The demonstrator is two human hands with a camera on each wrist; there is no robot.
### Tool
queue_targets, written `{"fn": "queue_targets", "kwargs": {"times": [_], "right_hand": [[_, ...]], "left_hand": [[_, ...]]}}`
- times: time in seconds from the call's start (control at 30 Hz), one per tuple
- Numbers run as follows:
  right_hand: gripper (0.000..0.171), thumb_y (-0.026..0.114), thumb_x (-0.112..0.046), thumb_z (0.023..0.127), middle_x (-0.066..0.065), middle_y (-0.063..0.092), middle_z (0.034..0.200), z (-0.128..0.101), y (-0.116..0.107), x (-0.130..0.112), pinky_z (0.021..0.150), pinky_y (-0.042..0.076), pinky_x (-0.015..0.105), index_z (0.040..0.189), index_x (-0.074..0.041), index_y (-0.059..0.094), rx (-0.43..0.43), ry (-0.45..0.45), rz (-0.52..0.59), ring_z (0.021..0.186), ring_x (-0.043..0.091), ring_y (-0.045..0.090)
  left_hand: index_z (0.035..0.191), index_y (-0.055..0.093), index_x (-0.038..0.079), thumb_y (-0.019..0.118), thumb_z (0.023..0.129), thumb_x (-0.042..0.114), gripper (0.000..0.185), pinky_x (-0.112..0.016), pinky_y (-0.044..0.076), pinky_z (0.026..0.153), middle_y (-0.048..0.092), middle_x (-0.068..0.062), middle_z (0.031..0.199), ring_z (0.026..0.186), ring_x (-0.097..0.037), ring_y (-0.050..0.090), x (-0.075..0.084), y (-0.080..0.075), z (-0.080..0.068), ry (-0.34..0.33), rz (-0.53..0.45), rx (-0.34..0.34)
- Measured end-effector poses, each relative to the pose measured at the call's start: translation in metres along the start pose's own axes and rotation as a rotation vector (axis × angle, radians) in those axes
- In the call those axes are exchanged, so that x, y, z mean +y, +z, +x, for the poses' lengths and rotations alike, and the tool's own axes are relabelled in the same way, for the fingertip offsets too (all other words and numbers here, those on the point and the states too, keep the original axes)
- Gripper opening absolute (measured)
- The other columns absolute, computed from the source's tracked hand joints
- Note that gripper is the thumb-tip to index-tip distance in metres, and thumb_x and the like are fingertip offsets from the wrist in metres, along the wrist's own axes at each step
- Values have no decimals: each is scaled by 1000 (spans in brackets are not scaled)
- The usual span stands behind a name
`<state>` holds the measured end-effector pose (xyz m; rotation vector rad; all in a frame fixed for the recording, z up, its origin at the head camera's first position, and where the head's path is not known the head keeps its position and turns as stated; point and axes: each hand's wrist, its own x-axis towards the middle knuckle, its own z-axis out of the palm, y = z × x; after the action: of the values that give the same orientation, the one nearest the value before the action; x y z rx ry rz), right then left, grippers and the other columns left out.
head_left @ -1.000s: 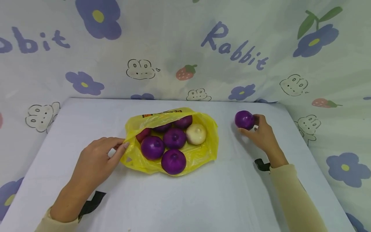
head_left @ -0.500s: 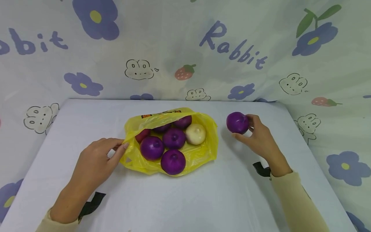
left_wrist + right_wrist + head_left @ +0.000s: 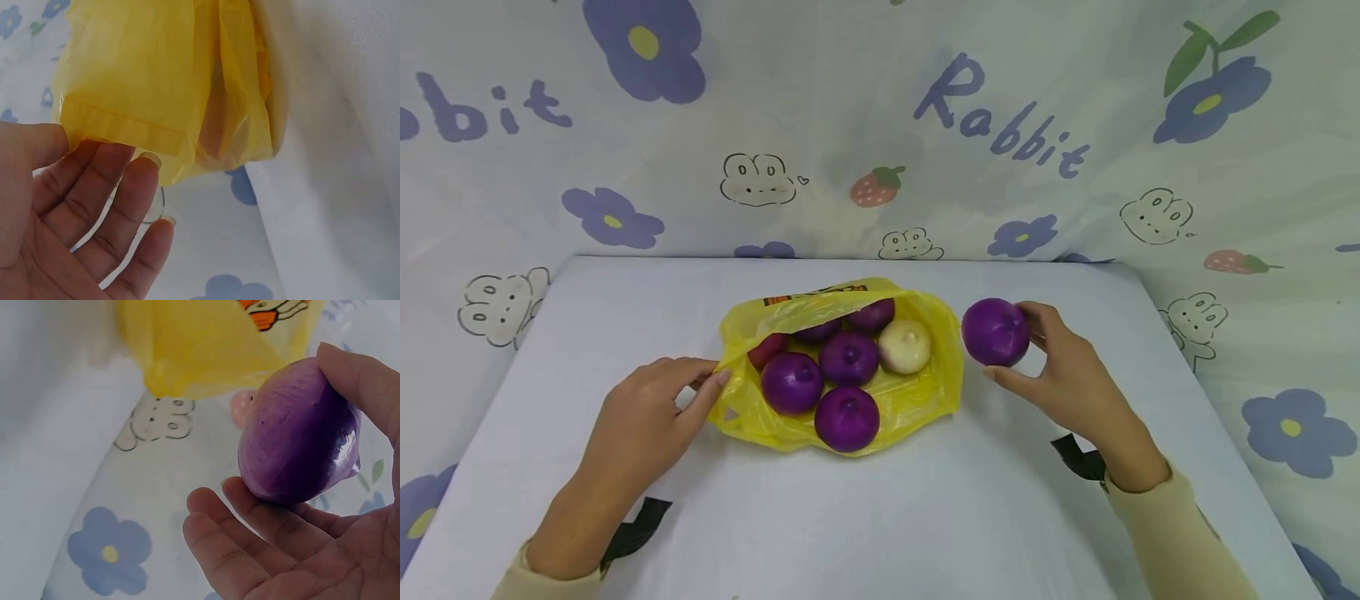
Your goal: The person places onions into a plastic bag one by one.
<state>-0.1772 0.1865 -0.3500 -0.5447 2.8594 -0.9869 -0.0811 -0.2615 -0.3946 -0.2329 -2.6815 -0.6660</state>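
In the head view, a purple onion (image 3: 996, 332) is grasped by the right hand (image 3: 1067, 375) just beside the right edge of the yellow bag (image 3: 925, 400), clear of the white table (image 3: 880, 517). The bag's left rim is pinched by the left hand (image 3: 643, 421); several purple onions and one white onion (image 3: 905, 346) are seen inside. In the left wrist view, the bag hem (image 3: 125, 125) is held between thumb and fingers (image 3: 134, 187). In the right wrist view, the onion (image 3: 297, 440) is cradled on curled fingers (image 3: 250, 531), thumb on top.
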Motion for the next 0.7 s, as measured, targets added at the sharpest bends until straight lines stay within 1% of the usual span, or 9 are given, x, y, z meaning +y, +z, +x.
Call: {"fn": "queue_targets", "kwargs": {"times": [0.17, 0.4, 0.53, 0.7], "right_hand": [[91, 91, -27, 85, 17, 55, 150, -6, 0, -12, 106, 48, 54, 154, -3, 36, -12, -38, 1, 137, 37, 55], [88, 92, -26, 84, 10, 57, 147, -10, 7, -27, 106, 50, 51, 153, -7, 41, -35, -139, -31, 133, 29, 58], [86, 91, -30, 84, 7, 57, 147, -11, 12, -36, 106, 50, 52, 153, -8, 43, -40, -190, -55, 132, 26, 57], [88, 91, -34, 84, 4, 57, 146, -11, 17, -46, 107, 49, 50, 154, -11, 43, -44, -212, -64, 134, 23, 56]], "left_hand": [[108, 77, 3, 81, 91, 14, 20, -52, 58, 69, 75, -7, 90, 83, -28, 68, 0, 0, 0, -4, -3, -4], [109, 77, 3, 80, 93, 15, 21, -54, 58, 70, 76, -8, 91, 85, -30, 68, 2, -2, 0, -18, -1, -16], [109, 77, 3, 80, 93, 15, 20, -53, 58, 69, 75, -7, 90, 83, -29, 68, 2, -1, 0, -6, 2, -13], [108, 77, 3, 81, 92, 14, 20, -51, 58, 67, 75, -7, 90, 81, -28, 67, 2, -1, 0, 11, 5, -4]]}}
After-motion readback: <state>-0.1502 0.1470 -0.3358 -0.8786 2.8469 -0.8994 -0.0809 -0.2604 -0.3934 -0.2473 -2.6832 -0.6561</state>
